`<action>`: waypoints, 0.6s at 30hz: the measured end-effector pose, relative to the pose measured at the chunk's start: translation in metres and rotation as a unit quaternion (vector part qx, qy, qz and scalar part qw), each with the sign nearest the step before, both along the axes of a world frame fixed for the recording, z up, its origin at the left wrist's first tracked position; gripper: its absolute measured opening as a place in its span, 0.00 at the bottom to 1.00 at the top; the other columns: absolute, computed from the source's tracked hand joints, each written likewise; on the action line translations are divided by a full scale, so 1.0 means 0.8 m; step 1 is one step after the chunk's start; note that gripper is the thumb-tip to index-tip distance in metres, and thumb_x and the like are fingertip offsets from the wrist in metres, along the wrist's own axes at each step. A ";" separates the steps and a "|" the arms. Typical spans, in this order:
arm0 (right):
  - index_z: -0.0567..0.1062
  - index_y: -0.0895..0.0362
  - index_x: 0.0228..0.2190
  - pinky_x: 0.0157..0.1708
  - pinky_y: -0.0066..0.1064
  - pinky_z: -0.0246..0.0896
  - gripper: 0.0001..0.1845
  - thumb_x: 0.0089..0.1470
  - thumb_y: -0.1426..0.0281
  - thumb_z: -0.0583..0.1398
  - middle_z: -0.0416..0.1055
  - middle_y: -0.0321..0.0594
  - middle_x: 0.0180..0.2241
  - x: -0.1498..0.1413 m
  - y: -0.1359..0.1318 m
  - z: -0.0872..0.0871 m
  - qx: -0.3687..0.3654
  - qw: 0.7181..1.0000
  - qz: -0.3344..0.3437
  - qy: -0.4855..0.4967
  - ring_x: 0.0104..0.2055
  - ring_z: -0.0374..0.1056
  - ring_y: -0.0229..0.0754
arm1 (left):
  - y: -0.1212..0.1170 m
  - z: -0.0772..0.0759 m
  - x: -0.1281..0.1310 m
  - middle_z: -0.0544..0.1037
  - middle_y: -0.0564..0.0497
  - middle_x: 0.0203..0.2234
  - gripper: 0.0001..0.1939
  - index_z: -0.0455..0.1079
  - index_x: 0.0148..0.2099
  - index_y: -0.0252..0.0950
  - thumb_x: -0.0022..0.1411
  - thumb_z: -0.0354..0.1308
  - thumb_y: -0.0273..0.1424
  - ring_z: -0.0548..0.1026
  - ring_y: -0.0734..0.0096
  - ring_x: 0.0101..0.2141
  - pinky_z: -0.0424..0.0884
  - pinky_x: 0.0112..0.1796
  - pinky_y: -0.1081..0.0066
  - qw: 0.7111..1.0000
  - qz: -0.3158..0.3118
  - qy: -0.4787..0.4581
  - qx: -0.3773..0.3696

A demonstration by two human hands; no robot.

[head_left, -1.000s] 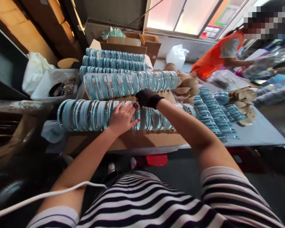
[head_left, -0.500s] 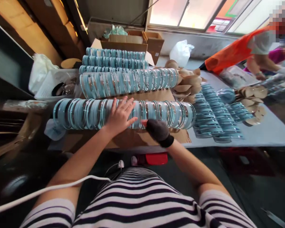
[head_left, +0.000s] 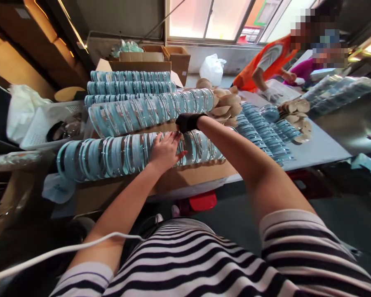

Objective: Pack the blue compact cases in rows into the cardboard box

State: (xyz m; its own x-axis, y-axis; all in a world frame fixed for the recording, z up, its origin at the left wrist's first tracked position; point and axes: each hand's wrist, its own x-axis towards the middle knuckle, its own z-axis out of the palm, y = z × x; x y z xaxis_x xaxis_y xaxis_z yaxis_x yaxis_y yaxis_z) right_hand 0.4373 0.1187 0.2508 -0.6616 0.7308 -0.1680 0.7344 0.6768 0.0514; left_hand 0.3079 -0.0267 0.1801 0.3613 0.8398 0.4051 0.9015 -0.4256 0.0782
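One white bag (head_left: 24, 113) sits far to the left of the left hand (head_left: 166, 152), up against a white basket (head_left: 35, 131) with dark items in it. Nearer that hand, a pale piece of plastic (head_left: 58, 189) hangs by the left end of the near row of blue rings (head_left: 132, 153). This row lies on cardboard (head_left: 188, 174), running out to both sides beneath the left hand. Beyond the hand are a second row of blue rings (head_left: 151, 110) and, farther off, three thinner rows (head_left: 130, 88).

The left hand is bare and spread wide, its palm down on the near row. Just beside its fingertips, at the row's far edge, is the right hand (head_left: 187, 123) in a black glove, fingers bent; whether it grips anything, I cannot tell.

To the right of the gloved hand come a heap of brown curved pieces (head_left: 225, 104), then slanted stacks of blue rings (head_left: 256, 133). Farther right and beyond, a co-worker in orange (head_left: 261, 68) reaches with a gloved hand (head_left: 272, 95) toward more brown pieces (head_left: 293, 108).
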 end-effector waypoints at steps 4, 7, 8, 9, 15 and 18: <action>0.81 0.63 0.39 0.40 0.28 0.61 0.14 0.54 0.72 0.58 0.79 0.47 0.38 0.035 -0.044 0.002 0.045 0.997 -0.022 0.059 0.41 0.73 0.43 | 0.000 -0.001 0.002 0.65 0.41 0.64 0.32 0.58 0.68 0.32 0.68 0.46 0.45 0.61 0.54 0.64 0.46 0.64 0.48 1.000 -0.006 -0.006 0.002; 0.80 0.60 0.39 0.38 0.32 0.63 0.13 0.57 0.70 0.57 0.78 0.47 0.38 0.067 -0.111 -0.026 0.105 0.986 -0.027 0.130 0.39 0.74 0.45 | 0.000 -0.002 0.002 0.64 0.41 0.65 0.33 0.58 0.68 0.33 0.68 0.46 0.47 0.62 0.54 0.64 0.47 0.64 0.49 1.000 -0.007 -0.009 -0.003; 0.80 0.59 0.39 0.37 0.33 0.63 0.14 0.59 0.69 0.56 0.78 0.48 0.39 0.075 -0.137 -0.044 0.118 0.984 -0.029 0.134 0.38 0.73 0.46 | 0.001 -0.002 0.002 0.64 0.42 0.65 0.33 0.58 0.68 0.34 0.68 0.47 0.47 0.62 0.54 0.64 0.47 0.64 0.49 1.000 -0.006 -0.010 -0.006; 0.80 0.58 0.38 0.37 0.34 0.63 0.14 0.61 0.68 0.55 0.78 0.48 0.38 0.081 -0.162 -0.064 0.120 0.984 -0.023 0.132 0.37 0.73 0.47 | 0.001 -0.003 0.002 0.64 0.42 0.65 0.33 0.58 0.68 0.34 0.68 0.47 0.47 0.62 0.54 0.64 0.47 0.65 0.49 1.000 -0.004 -0.012 -0.009; 0.81 0.52 0.41 0.39 0.37 0.65 0.18 0.65 0.69 0.51 0.79 0.46 0.41 0.092 -0.244 -0.165 0.099 0.979 -0.097 0.152 0.40 0.73 0.48 | -0.004 0.002 0.001 0.63 0.43 0.65 0.33 0.57 0.69 0.35 0.67 0.49 0.46 0.60 0.55 0.65 0.45 0.65 0.48 1.000 0.005 -0.009 -0.024; 0.81 0.53 0.40 0.40 0.36 0.66 0.16 0.63 0.66 0.54 0.80 0.45 0.38 0.108 -0.224 -0.141 0.081 0.980 -0.063 0.168 0.39 0.74 0.47 | -0.006 0.018 0.009 0.60 0.43 0.67 0.32 0.58 0.68 0.33 0.68 0.49 0.45 0.55 0.53 0.67 0.43 0.65 0.46 1.000 0.006 0.006 -0.029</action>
